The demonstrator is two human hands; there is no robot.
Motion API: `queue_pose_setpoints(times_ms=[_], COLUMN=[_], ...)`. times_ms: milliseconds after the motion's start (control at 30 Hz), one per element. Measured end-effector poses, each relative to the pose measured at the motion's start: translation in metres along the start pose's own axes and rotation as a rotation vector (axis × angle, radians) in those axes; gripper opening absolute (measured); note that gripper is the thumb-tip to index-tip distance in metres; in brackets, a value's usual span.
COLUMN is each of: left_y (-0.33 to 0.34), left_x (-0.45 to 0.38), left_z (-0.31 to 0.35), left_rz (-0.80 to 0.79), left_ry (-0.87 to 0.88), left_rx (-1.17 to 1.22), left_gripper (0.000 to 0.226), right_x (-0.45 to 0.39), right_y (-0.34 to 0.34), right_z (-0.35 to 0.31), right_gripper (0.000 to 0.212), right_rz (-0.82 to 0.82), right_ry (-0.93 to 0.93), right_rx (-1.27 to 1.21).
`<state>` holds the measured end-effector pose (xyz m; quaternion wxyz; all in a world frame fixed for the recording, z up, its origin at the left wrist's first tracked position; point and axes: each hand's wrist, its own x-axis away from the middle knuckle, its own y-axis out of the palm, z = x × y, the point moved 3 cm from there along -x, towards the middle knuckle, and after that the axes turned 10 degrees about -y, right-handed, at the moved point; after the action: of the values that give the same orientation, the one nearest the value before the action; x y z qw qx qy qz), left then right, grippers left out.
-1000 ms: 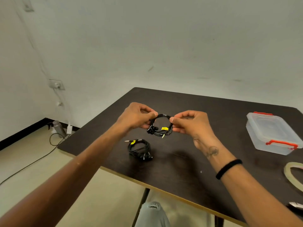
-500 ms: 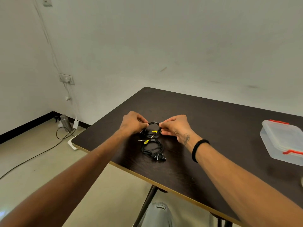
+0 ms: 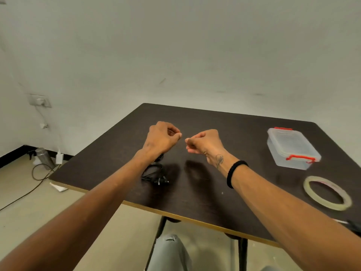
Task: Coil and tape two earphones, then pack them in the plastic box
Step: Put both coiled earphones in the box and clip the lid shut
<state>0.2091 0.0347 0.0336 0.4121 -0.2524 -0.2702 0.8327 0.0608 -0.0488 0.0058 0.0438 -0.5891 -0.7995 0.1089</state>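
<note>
Both hands (image 3: 162, 138) (image 3: 203, 142) have lifted — earphone coil (image 3: 154, 172) released onto table.

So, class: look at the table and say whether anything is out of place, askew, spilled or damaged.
Nothing stands out. The plastic box sits flat with its lid on and red clips closed, the tape roll lies flat near it, and a coiled black earphone rests on the table by the left wrist. No spill or damage shows.

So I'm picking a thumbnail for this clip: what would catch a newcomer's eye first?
Two hands, the left hand and right hand, raised side by side above the dark table, fingers curled, holding nothing visible. Coiled black earphones lie under the left wrist. At right, the red-latched plastic box sits behind a tape roll.
</note>
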Motion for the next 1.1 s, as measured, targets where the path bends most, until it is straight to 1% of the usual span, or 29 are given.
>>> queue_pose_setpoints(times_ms=[100, 200, 300, 367, 433, 500, 567, 600, 633, 733, 800, 867, 967, 1100], left_y=[0.03, 0.062, 0.093, 0.117, 0.14, 0.161, 0.182, 0.193, 0.203, 0.234, 0.252, 0.262, 0.264, 0.24], left_x=[0.004, 0.008, 0.01, 0.009, 0.007, 0.003, -0.003, -0.007, -0.01, -0.019, -0.024, -0.029, -0.036, -0.048], left_z=[0.039, 0.077, 0.111, 0.134, 0.156, 0.177, 0.196, 0.206, 0.215, 0.238, 0.247, 0.25, 0.247, 0.233], left_rz=[-0.078, -0.147, -0.215, -0.267, -0.311, -0.352, -0.4, -0.424, -0.448, -0.538, -0.588, -0.61, -0.578, -0.474], left_ry=[0.07, 0.128, 0.186, 0.223, 0.262, 0.303, 0.327, 0.327, 0.318, 0.305, 0.318, 0.311, 0.275, 0.188], left_rx=[0.023, 0.044, 0.077, 0.084, 0.076, 0.045, 0.022, 0.023, 0.024, -0.065, -0.182, -0.245, -0.224, -0.163], left_gripper=[0.017, 0.018, 0.021, 0.024, 0.027, 0.031, 0.034, 0.036, 0.037, 0.044, 0.048, 0.046, 0.038, 0.042], right_x=[0.006, 0.012, 0.025, 0.034, 0.042, 0.049, 0.054, 0.057, 0.059, 0.062, 0.059, 0.055, 0.048, 0.045], right_y=[-0.043, -0.092, -0.144, -0.179, -0.21, -0.237, -0.257, -0.266, -0.273, -0.284, -0.288, -0.292, -0.296, -0.297], right_z=[0.0, -0.001, -0.006, -0.009, -0.012, -0.016, -0.017, -0.016, -0.014, 0.001, 0.01, 0.018, 0.03, 0.032], right_gripper=[0.013, 0.014, 0.012, 0.013, 0.019, 0.027, 0.043, 0.051, 0.054, 0.047, 0.045, 0.046, 0.048, 0.039], right_rz=[0.052, 0.139, 0.21, 0.292, 0.383, 0.408, 0.375, 0.352, 0.324, 0.217, 0.209, 0.238, 0.284, 0.315], right_ry=[-0.017, -0.043, -0.111, -0.214, -0.28, -0.242, -0.19, -0.161, -0.13, -0.047, -0.035, -0.028, -0.039, -0.04], right_rx=[0.046, 0.072, 0.177, 0.36, 0.61, 0.825, 1.0, 1.046, 1.051, 0.884, 0.85, 0.906, 0.891, 0.756])
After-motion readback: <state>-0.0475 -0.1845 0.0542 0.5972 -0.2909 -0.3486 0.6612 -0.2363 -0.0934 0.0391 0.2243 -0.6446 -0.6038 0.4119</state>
